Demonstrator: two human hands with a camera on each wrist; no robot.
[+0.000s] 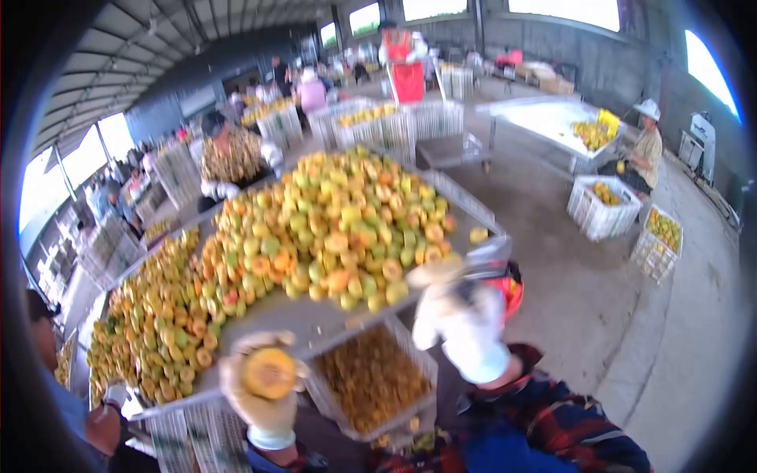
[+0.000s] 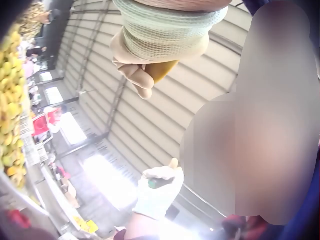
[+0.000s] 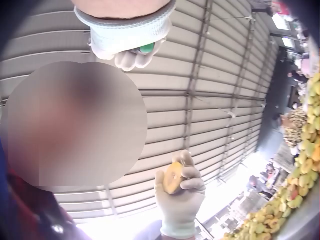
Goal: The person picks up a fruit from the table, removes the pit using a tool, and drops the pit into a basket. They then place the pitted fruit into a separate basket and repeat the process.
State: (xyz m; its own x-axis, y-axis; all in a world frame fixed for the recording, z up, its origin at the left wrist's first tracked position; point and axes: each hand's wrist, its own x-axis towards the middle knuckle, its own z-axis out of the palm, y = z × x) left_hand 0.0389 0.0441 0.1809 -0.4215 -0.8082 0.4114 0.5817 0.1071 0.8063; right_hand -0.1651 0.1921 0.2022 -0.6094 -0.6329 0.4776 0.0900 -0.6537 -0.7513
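My gloved left hand [image 1: 264,404] grips a halved yellow peach [image 1: 270,373], its cut face turned up toward the head camera. In the right wrist view the same peach half sits between thumb and curled fingers. My gloved right hand [image 1: 467,323] is to the right, past the table's near edge and blurred in the head view. Its fingers curl round a small tool with a green end [image 3: 146,48]; the rest of the tool is hidden by the glove. A large heap of peaches [image 1: 339,225], whole and halved, lies on the metal table [image 1: 307,319] ahead.
Between my hands, below the table edge, stands a crate [image 1: 430,370] full of brown pits. A person in a patterned top [image 1: 229,158] works across the heap, another [image 1: 79,402] at left. Fruit crates [image 1: 603,221] stand on the floor at right, near a second table [image 1: 536,114].
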